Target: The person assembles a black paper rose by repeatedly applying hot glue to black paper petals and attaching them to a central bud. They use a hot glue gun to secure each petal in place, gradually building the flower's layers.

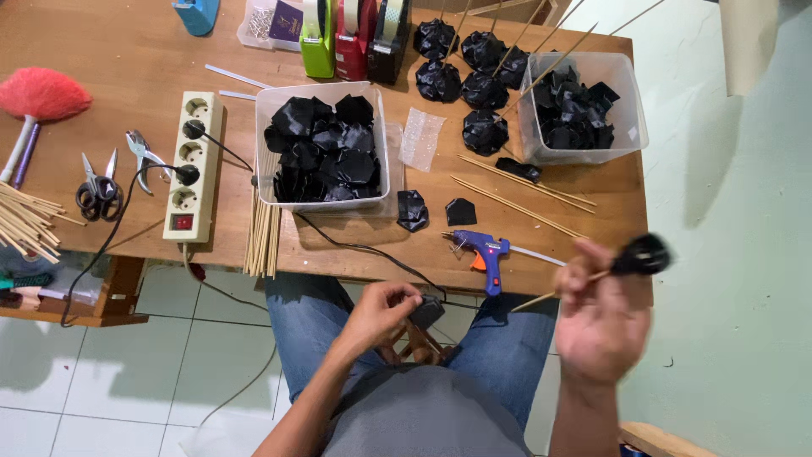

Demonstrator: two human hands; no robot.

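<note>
My right hand (599, 317) is raised at the table's front right corner, blurred, gripping a thin wooden stick (534, 299) with a black paper bud (641, 254) at its tip. My left hand (382, 311) is low over my lap, pinching a small black paper piece (425, 311). A blue glue gun (485, 250) lies on the wooden table (127, 68) just ahead of both hands, with two loose black pieces (412, 209) beside it.
Two clear tubs (321, 91) (630, 110) hold black paper pieces. Finished black buds on sticks (461, 76) lie between them. Loose sticks (263, 233), a power strip (194, 165), scissors (99, 188), pliers (142, 156), tape dispensers (355, 34) and a pink duster (38, 97) share the table.
</note>
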